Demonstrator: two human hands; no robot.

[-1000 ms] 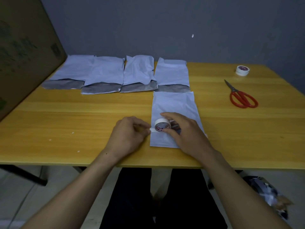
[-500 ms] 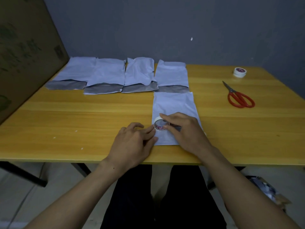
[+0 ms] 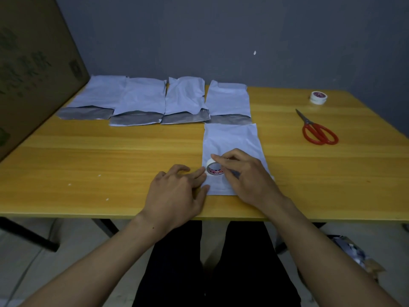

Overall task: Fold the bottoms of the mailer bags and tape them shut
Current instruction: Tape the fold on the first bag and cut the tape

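A white mailer bag (image 3: 232, 142) lies flat on the yellow table (image 3: 110, 156) near the front edge. On its lower left part stands a small white tape roll (image 3: 213, 169), and my right hand (image 3: 245, 173) grips it with fingers curled round it. My left hand (image 3: 177, 191) rests beside the bag's left edge, its fingertips pressing down next to the roll. Whether a strip of tape is pulled out under the fingers is hidden. Several more mailer bags (image 3: 143, 100) with grey folded bottoms lie in a row at the back.
Red-handled scissors (image 3: 318, 131) lie at the right, with a second tape roll (image 3: 318, 97) behind them. A large cardboard sheet (image 3: 26, 69) leans along the table's left side. A grey wall stands behind the table.
My left hand opened from a pinch at the tape end and now presses flat at the bag's left edge. My right hand keeps hold of the roll in about the same place.
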